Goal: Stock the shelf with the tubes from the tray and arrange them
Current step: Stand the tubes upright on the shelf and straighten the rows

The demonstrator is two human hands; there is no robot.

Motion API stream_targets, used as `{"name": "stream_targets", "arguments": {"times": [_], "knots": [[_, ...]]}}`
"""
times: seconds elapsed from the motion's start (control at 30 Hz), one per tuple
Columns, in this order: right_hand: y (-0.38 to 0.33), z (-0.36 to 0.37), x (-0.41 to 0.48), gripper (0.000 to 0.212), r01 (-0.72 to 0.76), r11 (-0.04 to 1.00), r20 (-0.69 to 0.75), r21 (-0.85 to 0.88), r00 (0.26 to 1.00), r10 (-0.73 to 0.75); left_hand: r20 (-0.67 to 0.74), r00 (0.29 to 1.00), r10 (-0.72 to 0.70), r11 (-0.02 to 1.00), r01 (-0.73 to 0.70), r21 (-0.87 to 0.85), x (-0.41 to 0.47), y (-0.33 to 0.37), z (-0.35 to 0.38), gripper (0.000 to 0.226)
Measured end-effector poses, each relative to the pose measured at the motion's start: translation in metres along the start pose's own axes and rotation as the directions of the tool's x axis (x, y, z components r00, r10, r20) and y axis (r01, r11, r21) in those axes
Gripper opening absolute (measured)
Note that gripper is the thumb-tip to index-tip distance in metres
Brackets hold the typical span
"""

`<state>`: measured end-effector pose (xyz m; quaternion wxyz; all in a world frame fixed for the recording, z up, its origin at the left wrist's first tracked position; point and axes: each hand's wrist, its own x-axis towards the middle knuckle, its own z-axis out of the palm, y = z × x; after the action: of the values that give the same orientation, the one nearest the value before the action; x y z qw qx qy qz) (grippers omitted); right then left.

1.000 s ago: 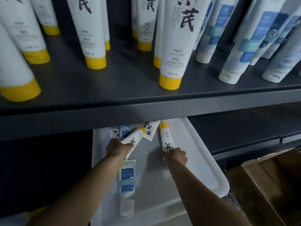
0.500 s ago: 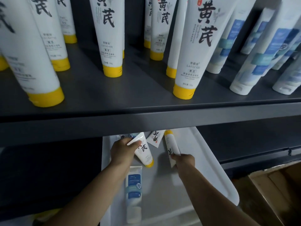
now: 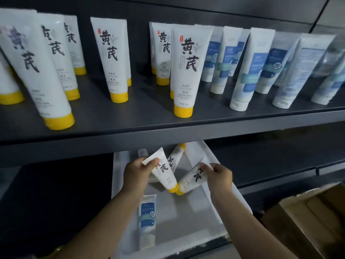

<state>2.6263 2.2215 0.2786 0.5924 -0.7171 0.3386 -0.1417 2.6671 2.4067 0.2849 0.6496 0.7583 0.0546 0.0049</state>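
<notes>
near the lower centre of the frame the left hand [image 3: 137,172] pinches the flat crimped end of a smooth white yellow-capped tube [image 3: 165,173], and the right hand [image 3: 220,176] pinches a second yellow-capped tube [image 3: 192,179] the same way. both hang cap down over the white plastic tray [image 3: 186,212], their caps just beside each other. a third tube [image 3: 175,159] and a blue-labelled tube [image 3: 147,219] lie in the tray. the dark grey metal shelf [image 3: 149,116] crosses above and hides the tray's far end. on it stand shelved yellow-capped tubes [image 3: 183,71] at left and shelved blue-labelled tubes [image 3: 248,71] at right. a cardboard box [image 3: 308,221] sits at lower right.
</notes>
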Motion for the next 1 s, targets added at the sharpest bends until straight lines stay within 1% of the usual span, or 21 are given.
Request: {"name": "stream_targets", "arguments": {"times": [0.07,0.17,0.27,0.33,0.47,0.6,0.67,0.73,0.83,0.9,1.0], "knots": [[-0.006,-0.008,-0.007,0.02,0.073,0.997,0.031,0.008,0.997,-0.074,-0.005,1.0,0.028,1.0,-0.028,0.009,-0.013,0.007,0.0,0.023],[-0.011,-0.024,-0.015,0.015,0.162,0.987,0.083,-0.005,0.983,-0.161,-0.028,0.997,0.071,0.997,-0.07,0.02,-0.035,0.019,0.0,0.024],[-0.021,-0.047,-0.027,0.023,0.246,0.969,0.126,0.008,0.961,-0.245,-0.058,0.989,0.138,0.989,-0.134,0.068,-0.06,0.031,0.002,0.024],[-0.027,-0.063,-0.034,0.025,0.306,0.952,0.173,0.025,0.936,-0.306,-0.069,0.982,0.176,0.982,-0.17,0.087,-0.077,0.04,0.003,0.021],[-0.046,-0.096,-0.044,0.023,0.437,0.899,0.272,0.032,0.861,-0.429,-0.057,0.959,0.277,0.955,-0.268,0.124,-0.115,0.068,0.005,0.009],[-0.075,-0.125,-0.056,0.018,0.527,0.849,0.344,0.021,0.794,-0.502,-0.022,0.918,0.396,0.887,-0.376,0.27,-0.15,0.103,0.002,0.015],[-0.094,-0.138,-0.064,0.02,0.584,0.812,0.381,0.001,0.75,-0.54,-0.001,0.893,0.45,0.842,-0.424,0.334,-0.166,0.125,-0.002,0.009],[-0.116,-0.15,-0.072,0.023,0.656,0.754,0.42,-0.029,0.692,-0.587,0.019,0.865,0.502,0.799,-0.472,0.373,-0.181,0.148,-0.007,0.016],[-0.154,-0.165,-0.088,0.023,0.769,0.638,0.458,-0.047,0.584,-0.67,0.042,0.837,0.546,0.743,-0.507,0.436,-0.196,0.183,-0.019,0.003],[-0.179,-0.172,-0.1,0.022,0.829,0.556,0.488,-0.064,0.512,-0.707,0.043,0.821,0.569,0.717,-0.521,0.463,-0.203,0.207,-0.031,0.011],[-0.216,-0.178,-0.115,0.024,0.868,0.493,0.536,-0.056,0.442,-0.719,0.046,0.806,0.59,0.685,-0.53,0.5,-0.206,0.245,-0.052,0.016]]}}
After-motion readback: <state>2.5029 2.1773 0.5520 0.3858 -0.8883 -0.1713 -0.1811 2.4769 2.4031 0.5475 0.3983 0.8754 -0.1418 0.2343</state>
